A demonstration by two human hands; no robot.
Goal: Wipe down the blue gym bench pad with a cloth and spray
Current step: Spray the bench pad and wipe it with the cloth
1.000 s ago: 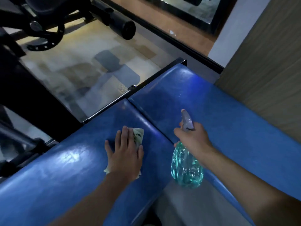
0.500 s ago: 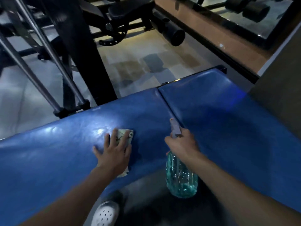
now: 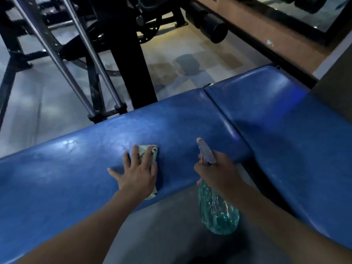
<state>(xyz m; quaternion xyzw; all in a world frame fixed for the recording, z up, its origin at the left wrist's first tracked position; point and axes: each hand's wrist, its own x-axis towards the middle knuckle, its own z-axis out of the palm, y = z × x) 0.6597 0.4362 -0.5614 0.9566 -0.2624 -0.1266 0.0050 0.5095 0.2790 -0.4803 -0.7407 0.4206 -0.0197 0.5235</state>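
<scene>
The blue bench pad (image 3: pixel 57 178) runs across the lower half of the frame from the left edge toward the centre, where a seam separates it from a second blue pad (image 3: pixel 285 121) that fills the right side. The left hand (image 3: pixel 138 173) lies flat on the first pad near the centre of the frame, fingers straight and spread, pressing a pale folded cloth (image 3: pixel 147 151) against the vinyl; the cloth shows beyond the fingertips and again under the heel of the hand at the pad's near edge. Just right of centre, the right hand (image 3: pixel 219 172) is wrapped round the neck of a teal spray bottle (image 3: pixel 219 212), whose grey nozzle points up and away over the pad while the clear body hangs below the hand, in front of the pad's near edge. The two hands are near each other but apart. In the upper left, black frame posts and two slanted chrome rods (image 3: pixel 91 60) stand on the pale floor (image 3: pixel 38 103). A black roller pad (image 3: pixel 213 30) lies in the upper centre-right.
</scene>
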